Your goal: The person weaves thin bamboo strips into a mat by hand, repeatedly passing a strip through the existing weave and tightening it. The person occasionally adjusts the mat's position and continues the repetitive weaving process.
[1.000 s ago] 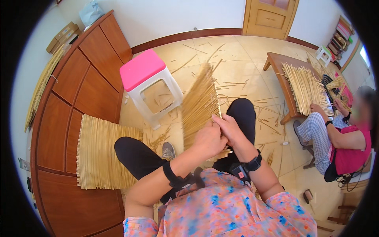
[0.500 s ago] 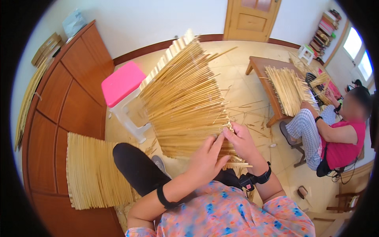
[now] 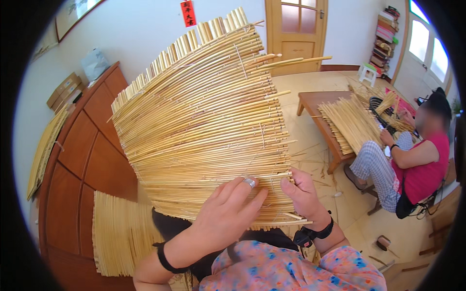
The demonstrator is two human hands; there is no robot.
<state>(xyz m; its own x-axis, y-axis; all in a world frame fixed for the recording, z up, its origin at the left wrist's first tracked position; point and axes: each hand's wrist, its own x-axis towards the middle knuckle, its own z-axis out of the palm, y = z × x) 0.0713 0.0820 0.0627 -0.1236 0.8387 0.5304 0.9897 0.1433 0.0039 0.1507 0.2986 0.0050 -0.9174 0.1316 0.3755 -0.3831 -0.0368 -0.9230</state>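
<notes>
You seem to be steadying the stalk mat point(image 3: 199, 111) above your legs point(image 3: 167, 226), its edge pinched in your right hand point(image 3: 303, 194), your left hand point(image 3: 228, 206) lying across its face, fingers loosely apart. Handling it further calls for firm edge support. Dark characters mark the red wall strip point(image 3: 188, 13).

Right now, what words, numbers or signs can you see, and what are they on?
Red paper strip on the white wall: dark characters run down it; I won't copy them out.
Pale plastic bag: any print is too blurred to read.
Cardboard boxes: any marks are too small to read.
Stalk mat: no writing that I can see.
</notes>
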